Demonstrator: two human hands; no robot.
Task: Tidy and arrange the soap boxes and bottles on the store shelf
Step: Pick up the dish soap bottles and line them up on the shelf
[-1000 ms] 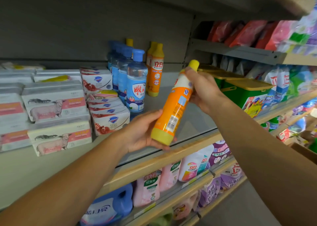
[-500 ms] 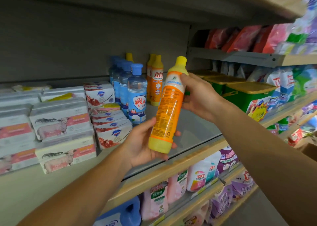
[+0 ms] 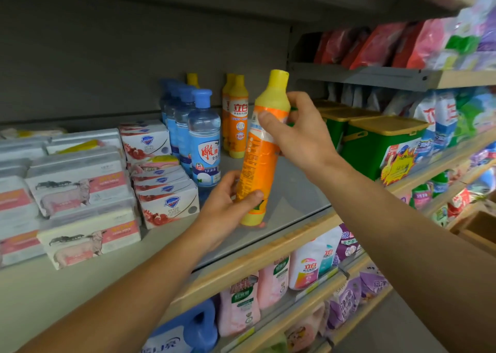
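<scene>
Standing the orange bottle [image 3: 257, 148] nearly upright from its earlier tilt, the left hand [image 3: 228, 207] is gripping its base and the right hand [image 3: 300, 132] its neck, just above the shelf [image 3: 295, 191], ready for placement beside the matching bottles [image 3: 237, 116].

an orange bottle [image 3: 259, 159] with a yellow cap and yellow base stands nearly upright, tipped slightly right, above the front of the grey shelf [image 3: 292, 191]. behind it, two matching orange bottles [image 3: 237, 116] stand upright, one behind the other. left of them a row of clear blue-capped bottles [image 3: 204, 138] runs front to back. further left, white soap boxes [image 3: 167, 202] with a blue logo lean in a row, and sheep-printed soap boxes [image 3: 91, 238] lie stacked.
</scene>
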